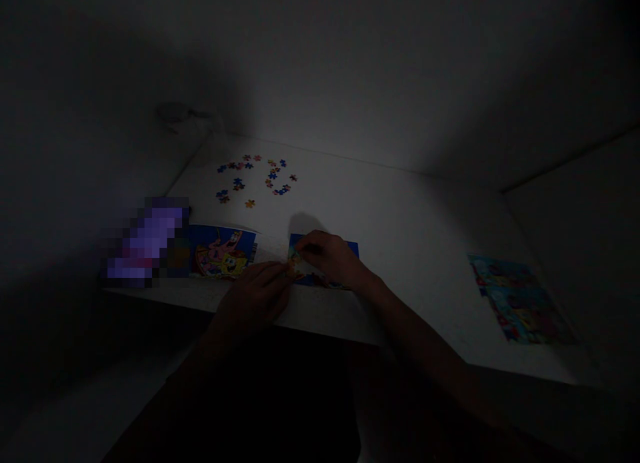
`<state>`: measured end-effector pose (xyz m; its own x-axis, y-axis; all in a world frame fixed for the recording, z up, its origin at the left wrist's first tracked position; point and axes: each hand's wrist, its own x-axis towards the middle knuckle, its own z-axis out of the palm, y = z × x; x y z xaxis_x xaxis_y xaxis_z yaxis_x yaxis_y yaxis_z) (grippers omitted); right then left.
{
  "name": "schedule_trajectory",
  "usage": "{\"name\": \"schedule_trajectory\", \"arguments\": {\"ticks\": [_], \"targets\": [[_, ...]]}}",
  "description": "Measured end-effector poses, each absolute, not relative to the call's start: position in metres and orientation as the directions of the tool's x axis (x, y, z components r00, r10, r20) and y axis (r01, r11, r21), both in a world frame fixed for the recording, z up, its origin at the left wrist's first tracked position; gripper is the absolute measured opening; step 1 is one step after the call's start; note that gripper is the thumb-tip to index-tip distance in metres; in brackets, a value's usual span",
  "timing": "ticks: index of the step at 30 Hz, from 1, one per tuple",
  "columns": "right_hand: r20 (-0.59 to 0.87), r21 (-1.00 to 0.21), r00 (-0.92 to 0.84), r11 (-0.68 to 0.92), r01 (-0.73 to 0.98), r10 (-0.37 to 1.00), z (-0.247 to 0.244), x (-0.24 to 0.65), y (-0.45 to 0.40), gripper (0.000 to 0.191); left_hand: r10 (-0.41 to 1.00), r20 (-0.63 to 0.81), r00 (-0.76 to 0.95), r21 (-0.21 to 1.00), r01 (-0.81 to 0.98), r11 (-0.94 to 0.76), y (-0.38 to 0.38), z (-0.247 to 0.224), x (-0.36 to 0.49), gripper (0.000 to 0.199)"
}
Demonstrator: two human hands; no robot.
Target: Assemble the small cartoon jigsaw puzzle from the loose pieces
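Observation:
A partly assembled blue-edged jigsaw puzzle (353,248) lies near the table's front edge. My right hand (327,253) is over it, thumb and fingers pinched together at its upper left part; whatever they hold is too small and dark to name. Against the puzzle's lower left edge rests my left hand (260,286), its fingers pressed together and pointing right; anything under them is hidden. Just left of my hands lies a printed picture sheet (223,250) with yellow and pink cartoon figures. Loose puzzle pieces (239,183) are scattered farther back on the table.
On the white table (400,250), a blurred-out glowing device (150,240) sits at the left end. Colourful sheets or assembled puzzles (523,303) lie at the right. A pale object with a cable (175,112) is at the back left, by the wall.

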<state>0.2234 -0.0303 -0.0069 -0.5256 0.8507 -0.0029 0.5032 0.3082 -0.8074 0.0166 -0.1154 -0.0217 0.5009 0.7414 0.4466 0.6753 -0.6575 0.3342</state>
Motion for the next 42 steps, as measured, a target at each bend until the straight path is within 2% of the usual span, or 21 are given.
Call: {"name": "schedule_trajectory", "arguments": {"ticks": [6,12,15,26,31,42], "targets": [[0.024,-0.760,-0.554,0.375,0.530,0.832,0.001,0.223,-0.033,0.017,0.747,0.435,0.502,0.352,0.669,-0.654,-0.116,-0.020,0.016,0.028],[-0.027,-0.619,-0.585,0.446,0.647,0.810,0.006,0.228,-0.039,0.016,0.741,0.454,0.496,0.347,0.667,-0.659,-0.115,-0.019,0.017,0.026],[-0.048,-0.589,-0.590,0.454,0.669,0.806,0.006,0.228,-0.039,0.015,0.748,0.452,0.487,0.349,0.675,-0.650,-0.116,-0.019,0.017,0.026],[-0.063,-0.602,-0.579,0.432,0.672,0.813,0.004,0.227,-0.041,0.018,0.749,0.435,0.499,0.343,0.678,-0.651,-0.116,-0.018,0.017,0.027],[-0.070,-0.570,-0.576,0.441,0.693,0.815,0.005,0.226,-0.043,0.019,0.754,0.430,0.497,0.349,0.678,-0.646,-0.116,-0.018,0.017,0.027],[-0.044,-0.582,-0.573,0.445,0.680,0.818,0.004,0.224,-0.043,0.016,0.749,0.433,0.501,0.346,0.675,-0.652,-0.116,-0.016,0.018,0.027]]}}
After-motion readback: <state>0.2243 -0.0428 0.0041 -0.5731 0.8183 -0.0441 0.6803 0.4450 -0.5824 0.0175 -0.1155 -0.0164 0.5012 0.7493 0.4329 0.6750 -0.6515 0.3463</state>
